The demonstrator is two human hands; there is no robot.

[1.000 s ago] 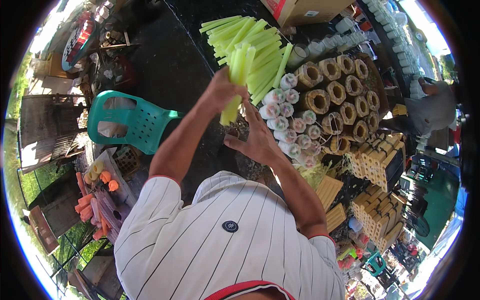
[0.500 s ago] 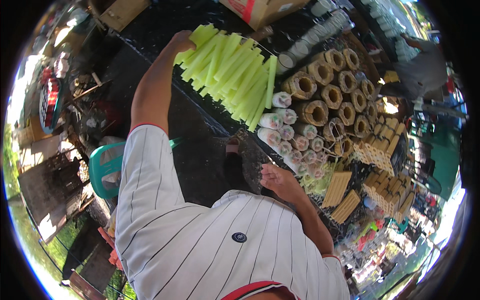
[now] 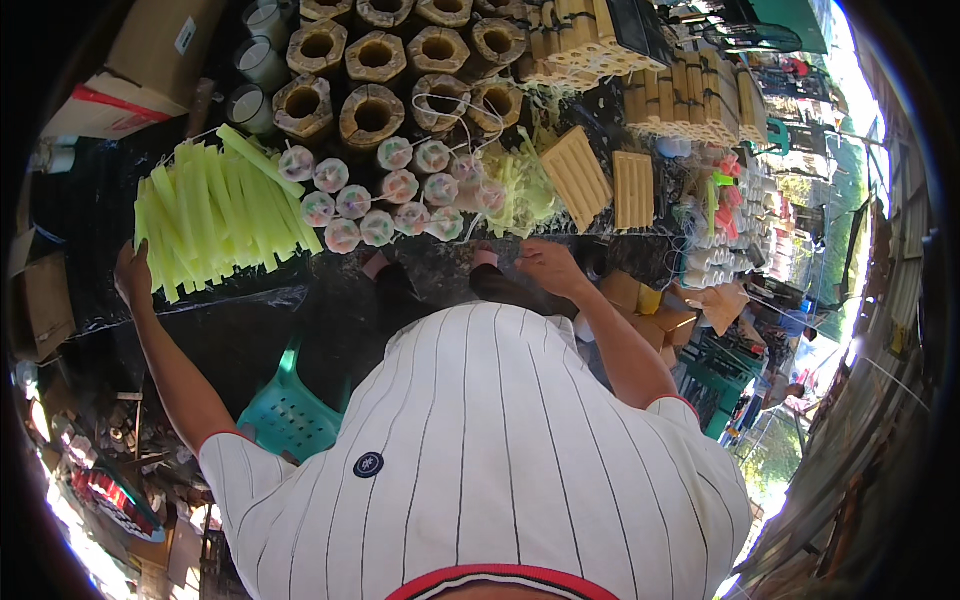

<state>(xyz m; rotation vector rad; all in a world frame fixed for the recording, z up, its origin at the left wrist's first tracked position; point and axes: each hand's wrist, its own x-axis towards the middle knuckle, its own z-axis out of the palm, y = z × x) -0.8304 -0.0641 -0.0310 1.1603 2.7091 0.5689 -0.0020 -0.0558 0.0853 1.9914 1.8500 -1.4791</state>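
A pile of long pale yellow-green sticks (image 3: 215, 210) lies side by side on the black-covered table. My left hand (image 3: 133, 275) is at the pile's left end, its fingers loosely spread against the edge of the sticks. My right hand (image 3: 548, 265) hangs over the table's near edge, with its fingers loosely bent and nothing seen in them. Just beyond it lies a heap of pale green shavings (image 3: 522, 190). Between the pile and the shavings stand several plastic-wrapped cylinders (image 3: 376, 228) with pink-and-green tops.
Brown hexagonal blocks (image 3: 372, 115) with round holes stand in rows behind the cylinders. White-filled glasses (image 3: 262, 65) are left of them. Ridged tan slabs (image 3: 577, 178) lie to the right. A cardboard box (image 3: 150, 60) stands far left; a green plastic chair (image 3: 295, 415) is near my left arm.
My view and body have turned to the right, so the table now runs across in front of me. My left hand stays by the sticks' end; my right hand is now nearer the table edge.
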